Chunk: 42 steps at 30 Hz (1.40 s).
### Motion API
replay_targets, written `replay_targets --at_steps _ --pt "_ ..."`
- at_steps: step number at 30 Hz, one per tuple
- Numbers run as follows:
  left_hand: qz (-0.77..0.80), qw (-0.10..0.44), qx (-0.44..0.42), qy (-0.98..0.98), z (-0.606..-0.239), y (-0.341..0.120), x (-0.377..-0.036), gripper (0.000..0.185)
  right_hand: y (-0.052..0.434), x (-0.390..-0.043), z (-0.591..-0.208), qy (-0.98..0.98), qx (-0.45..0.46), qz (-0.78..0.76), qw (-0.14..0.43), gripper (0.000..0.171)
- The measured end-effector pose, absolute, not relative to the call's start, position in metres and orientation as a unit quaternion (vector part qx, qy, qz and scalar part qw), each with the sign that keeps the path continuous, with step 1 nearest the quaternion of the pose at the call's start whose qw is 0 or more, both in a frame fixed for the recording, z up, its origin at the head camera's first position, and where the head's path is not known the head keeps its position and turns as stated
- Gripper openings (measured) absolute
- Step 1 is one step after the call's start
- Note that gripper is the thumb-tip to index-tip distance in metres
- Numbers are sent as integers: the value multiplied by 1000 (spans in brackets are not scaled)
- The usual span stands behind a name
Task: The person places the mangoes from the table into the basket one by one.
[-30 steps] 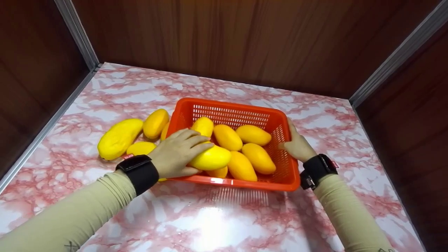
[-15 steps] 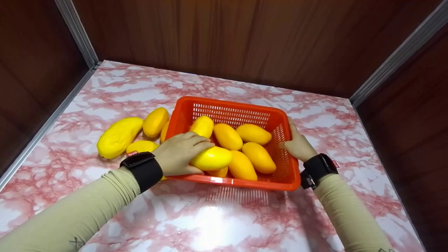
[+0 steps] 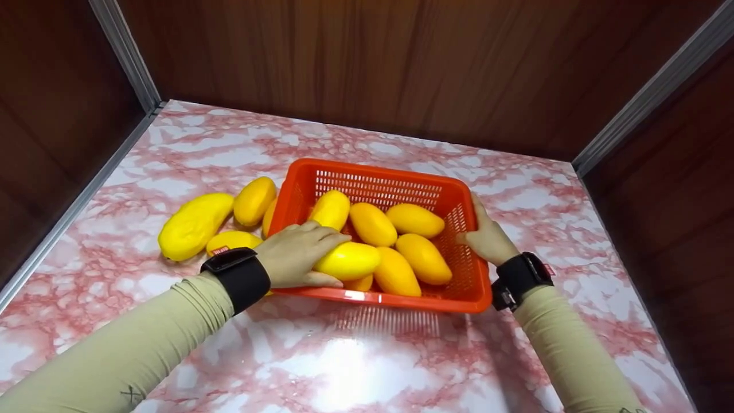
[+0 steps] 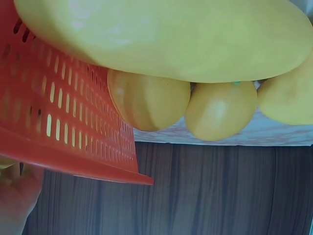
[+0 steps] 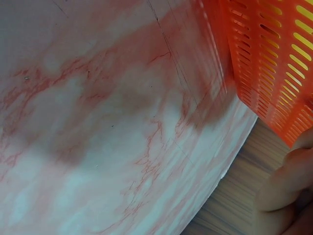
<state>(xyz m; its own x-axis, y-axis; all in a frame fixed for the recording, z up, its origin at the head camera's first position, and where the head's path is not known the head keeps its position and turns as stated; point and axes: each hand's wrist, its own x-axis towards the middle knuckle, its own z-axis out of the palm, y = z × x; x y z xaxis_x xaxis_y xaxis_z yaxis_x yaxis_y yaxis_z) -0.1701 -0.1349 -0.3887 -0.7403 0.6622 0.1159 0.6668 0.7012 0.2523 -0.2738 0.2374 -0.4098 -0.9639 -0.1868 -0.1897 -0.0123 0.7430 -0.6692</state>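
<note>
Head view: pink marble counter (image 3: 355, 367), wood walls (image 3: 367, 63); left hand (image 3: 298, 255) grasping mango (image 3: 348, 261).

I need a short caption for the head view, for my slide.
Left hand grips a mango in the basket; right hand touches its side.

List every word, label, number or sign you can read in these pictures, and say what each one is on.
No text can be read in any view.
Small red tag with pale marks at the left wristband: too small and blurred to read.
Small red tag at the right wristband: too small to read.
Dark marks on the left sleeve and the right sleeve: not legible.
The mangoes and the orange basket bear no readable label.
</note>
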Motion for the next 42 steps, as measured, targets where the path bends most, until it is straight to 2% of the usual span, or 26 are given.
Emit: replay_targets --at_steps 12,25,42 --pt "-156 -29 -344 -926 -392 -138 -166 77 238 -274 -410 924 -48 -358 128 105" --pt "-147 -15 -335 -930 -389 -149 -163 82 236 -274 -410 924 -46 -358 127 106" --pt "-142 80 -301 -940 -385 -187 -176 51 237 -274 -410 922 -48 -363 126 105"
